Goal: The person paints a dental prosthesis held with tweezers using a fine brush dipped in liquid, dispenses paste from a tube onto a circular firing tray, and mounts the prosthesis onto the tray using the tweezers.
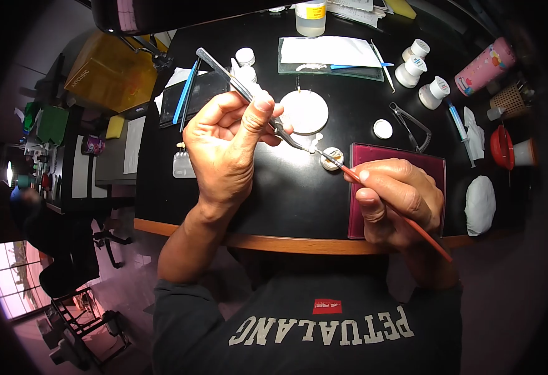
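My left hand (221,140) is closed around a pair of bent-tip tweezers (280,132), its thumb and fingers pressing them midway. At the tweezers' tip sits a tiny white piece (312,149), perhaps a tooth crown; its exact shape is too small to tell. My right hand (399,197) pinches a fine brush with a red handle (414,226). The brush's dark tip points at the white piece, close to it; contact cannot be made out. Just under the brush is a small round open jar (332,164). Behind both tips lies a round white disc (304,115) with small pegs.
A dark red glass slab (361,219) lies under my right hand. Several white jars (410,72), a caliper (419,128), a syringe (460,125) and a pink bottle (485,65) stand or lie to the right. A glass plate with white paper (330,51) is at the back.
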Demonstrator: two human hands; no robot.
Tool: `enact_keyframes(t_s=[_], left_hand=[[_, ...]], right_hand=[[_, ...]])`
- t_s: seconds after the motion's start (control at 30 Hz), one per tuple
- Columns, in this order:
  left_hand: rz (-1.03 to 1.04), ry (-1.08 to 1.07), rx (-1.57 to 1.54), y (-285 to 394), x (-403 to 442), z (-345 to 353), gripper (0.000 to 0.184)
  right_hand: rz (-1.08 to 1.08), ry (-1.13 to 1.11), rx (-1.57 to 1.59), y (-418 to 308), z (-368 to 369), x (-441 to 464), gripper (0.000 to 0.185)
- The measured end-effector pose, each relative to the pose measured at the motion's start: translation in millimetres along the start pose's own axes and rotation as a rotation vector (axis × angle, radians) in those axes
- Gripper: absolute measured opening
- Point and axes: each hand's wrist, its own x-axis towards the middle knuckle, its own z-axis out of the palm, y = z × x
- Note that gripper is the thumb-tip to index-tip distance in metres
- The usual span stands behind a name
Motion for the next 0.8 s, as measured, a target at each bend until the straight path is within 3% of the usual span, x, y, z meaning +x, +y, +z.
enact_keyframes(t_s=[0.13, 0.23, 0.3, 0.53, 0.63, 0.8], left_hand=[[-0.006, 0.005, -0.001, 0.5, 0.2, -0.2, 0.020], [-0.024, 0.018, -0.010, 0.7, 0.4, 0.4, 0.020], [-0.043, 0.030, -0.013, 1.1, 0.5, 1.0, 0.020], [-0.257, 0.030, -0.221, -4.2, 4.3, -8.9, 0.031], [-0.299, 0.050, -0.451, -3.6, 5.2, -7.5, 0.017], [-0.328, 0.054, -0.483, -6.3, 6.7, -5.9, 0.017]], right_hand=[[0.000, 0.038, 0.032, 0.8, 1.1, -1.1, 0.018], [0.016, -0.078, -0.001, -4.8, -6.9, 3.0, 0.017], [0.001, -0.009, 0.007, -2.1, -1.5, 2.1, 0.017], [-0.036, 0.062, 0.052, -0.7, -5.9, -0.6, 0.020], [-0.042, 0.052, 0.055, -3.1, -10.3, 0.3, 0.023], [-0.052, 0.049, 0.034, -6.7, -16.2, 4.8, 0.028]])
